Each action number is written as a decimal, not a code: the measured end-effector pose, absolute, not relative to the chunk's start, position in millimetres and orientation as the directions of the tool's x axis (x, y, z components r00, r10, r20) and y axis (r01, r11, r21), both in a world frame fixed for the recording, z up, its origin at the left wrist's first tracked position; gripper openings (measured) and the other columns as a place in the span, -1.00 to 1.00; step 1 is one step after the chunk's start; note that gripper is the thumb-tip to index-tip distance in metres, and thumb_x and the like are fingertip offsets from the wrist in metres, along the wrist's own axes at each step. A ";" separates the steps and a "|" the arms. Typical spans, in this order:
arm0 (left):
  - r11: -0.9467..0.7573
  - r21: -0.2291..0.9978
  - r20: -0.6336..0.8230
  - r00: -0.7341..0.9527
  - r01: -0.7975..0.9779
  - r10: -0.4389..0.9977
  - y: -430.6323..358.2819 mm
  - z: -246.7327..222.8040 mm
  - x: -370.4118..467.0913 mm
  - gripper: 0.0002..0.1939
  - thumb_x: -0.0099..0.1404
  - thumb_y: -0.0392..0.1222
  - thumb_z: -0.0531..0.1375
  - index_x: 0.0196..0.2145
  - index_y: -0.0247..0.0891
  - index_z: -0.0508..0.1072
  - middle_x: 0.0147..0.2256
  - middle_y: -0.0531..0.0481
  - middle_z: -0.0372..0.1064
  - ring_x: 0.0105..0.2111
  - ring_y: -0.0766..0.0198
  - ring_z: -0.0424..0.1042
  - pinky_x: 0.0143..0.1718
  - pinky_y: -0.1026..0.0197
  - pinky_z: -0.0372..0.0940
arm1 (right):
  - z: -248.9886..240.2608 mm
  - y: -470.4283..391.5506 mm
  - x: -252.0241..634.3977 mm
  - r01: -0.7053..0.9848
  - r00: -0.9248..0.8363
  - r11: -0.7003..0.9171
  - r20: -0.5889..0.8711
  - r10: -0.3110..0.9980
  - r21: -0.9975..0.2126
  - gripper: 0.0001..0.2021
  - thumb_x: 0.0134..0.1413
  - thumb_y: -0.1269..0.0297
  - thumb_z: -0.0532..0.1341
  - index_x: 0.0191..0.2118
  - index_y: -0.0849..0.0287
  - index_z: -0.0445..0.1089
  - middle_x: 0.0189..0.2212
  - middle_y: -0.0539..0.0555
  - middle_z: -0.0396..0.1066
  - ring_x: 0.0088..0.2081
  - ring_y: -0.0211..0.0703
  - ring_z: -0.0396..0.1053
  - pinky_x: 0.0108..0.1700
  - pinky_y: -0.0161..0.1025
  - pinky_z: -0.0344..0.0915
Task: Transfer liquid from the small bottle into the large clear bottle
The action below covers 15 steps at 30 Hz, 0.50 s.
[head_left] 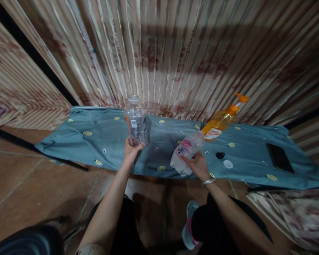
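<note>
My left hand (pixel 132 150) is closed round the lower part of a clear plastic bottle (pixel 137 122) with a white barcode label and an orange strip. That bottle stands upright, its mouth uncapped. In my right hand (pixel 198 164) is a second, smaller clear plastic bottle (pixel 196 141) with a pink and blue label, tilted to the upper right. A white cloth or tissue (pixel 178 164) lies beside and under this bottle, partly hidden by my fingers. Just behind it, an orange pump bottle (pixel 219 122) of yellow liquid leans to the right in the picture.
A teal patterned cloth (pixel 159 136) covers the narrow table. Right of my right hand lie a black cap (pixel 220 155), a white cap (pixel 228 164) and a dark phone (pixel 280 158). A striped curtain (pixel 154 53) hangs behind. At lower left is a black rounded object (pixel 26 241).
</note>
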State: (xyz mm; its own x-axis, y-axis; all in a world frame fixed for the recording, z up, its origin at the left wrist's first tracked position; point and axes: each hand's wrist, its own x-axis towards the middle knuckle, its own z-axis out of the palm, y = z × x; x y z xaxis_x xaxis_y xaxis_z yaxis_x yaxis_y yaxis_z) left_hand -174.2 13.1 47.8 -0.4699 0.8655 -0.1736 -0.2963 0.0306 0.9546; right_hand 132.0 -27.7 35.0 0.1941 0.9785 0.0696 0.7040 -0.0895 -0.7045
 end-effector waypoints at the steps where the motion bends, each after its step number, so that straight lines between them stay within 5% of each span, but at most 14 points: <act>1: 0.039 0.972 -0.152 -0.491 -0.233 0.858 13.2 45.3 -176.2 -0.25 -0.34 -0.34 0.56 -0.15 -0.14 0.41 -0.21 0.07 0.50 -0.05 0.08 0.52 0.08 0.08 0.39 | 35.6 -29.5 133.2 0.700 0.207 -0.102 0.064 0.976 -0.707 -0.48 0.00 -0.07 0.35 -0.04 0.21 0.39 -0.29 0.23 0.61 -0.23 0.23 0.59 -0.16 0.03 0.45; 15: 0.072 0.956 0.066 -0.447 0.283 0.892 14.4 34.8 -183.5 -0.29 -0.18 -0.20 0.55 -0.05 -0.18 0.42 0.08 -0.16 0.34 0.31 -0.18 0.19 0.42 -0.15 0.02 | 39.2 -50.9 146.1 0.731 0.302 -0.180 0.076 0.950 -0.659 -0.44 -0.05 -0.08 0.39 -0.03 0.23 0.42 -0.23 0.27 0.63 -0.18 0.23 0.61 -0.17 -0.04 0.46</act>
State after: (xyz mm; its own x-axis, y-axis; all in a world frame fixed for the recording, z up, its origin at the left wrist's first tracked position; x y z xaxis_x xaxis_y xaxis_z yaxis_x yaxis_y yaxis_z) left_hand -183.5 14.4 34.8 -0.4472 0.8920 0.0658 0.2833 0.0715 0.9563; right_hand 146.1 -50.9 39.2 0.3019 0.9503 0.0758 0.7307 -0.1796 -0.6587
